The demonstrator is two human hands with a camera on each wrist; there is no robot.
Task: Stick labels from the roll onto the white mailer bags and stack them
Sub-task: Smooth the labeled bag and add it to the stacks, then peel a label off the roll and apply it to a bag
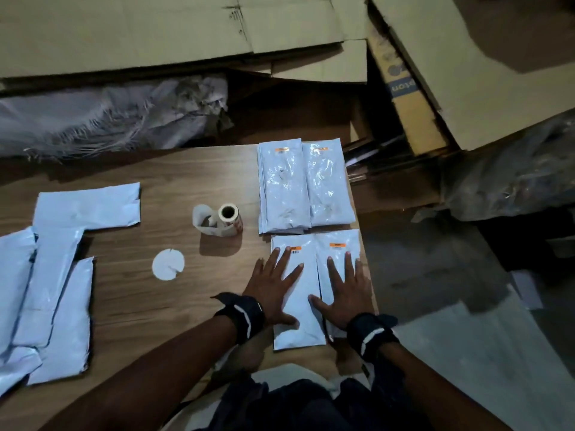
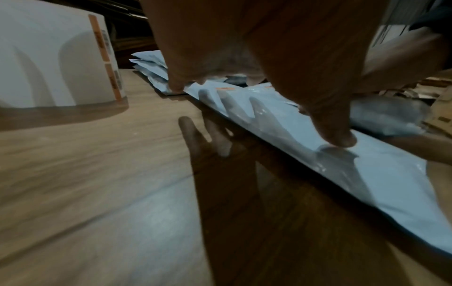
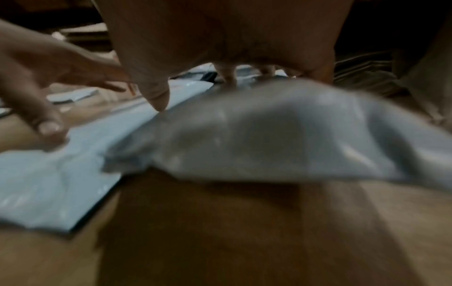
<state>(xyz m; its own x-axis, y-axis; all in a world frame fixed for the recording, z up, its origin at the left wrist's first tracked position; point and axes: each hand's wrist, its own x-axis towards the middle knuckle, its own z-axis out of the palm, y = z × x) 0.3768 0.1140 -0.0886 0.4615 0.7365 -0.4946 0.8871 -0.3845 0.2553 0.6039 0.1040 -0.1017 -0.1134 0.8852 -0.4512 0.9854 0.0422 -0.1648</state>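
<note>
Two white mailer bags with orange labels lie side by side at the table's near right. My left hand (image 1: 273,290) presses flat, fingers spread, on the left bag (image 1: 298,306). My right hand (image 1: 345,290) presses flat on the right bag (image 1: 337,253). In the left wrist view my thumb (image 2: 337,135) touches the bag (image 2: 379,174). The right wrist view shows the right bag (image 3: 269,135) bulging under my palm. The label roll (image 1: 228,220) stands upright mid-table, with loose liner curling off it. Two stacks of labelled bags (image 1: 286,188) lie behind my hands.
Unlabelled white bags (image 1: 56,275) lie overlapped on the table's left side. A round white paper disc (image 1: 168,264) lies near the roll. Flattened cardboard (image 1: 186,32) and grey plastic sheeting (image 1: 109,116) lie beyond the table. The table's right edge (image 1: 367,269) runs beside the right bag.
</note>
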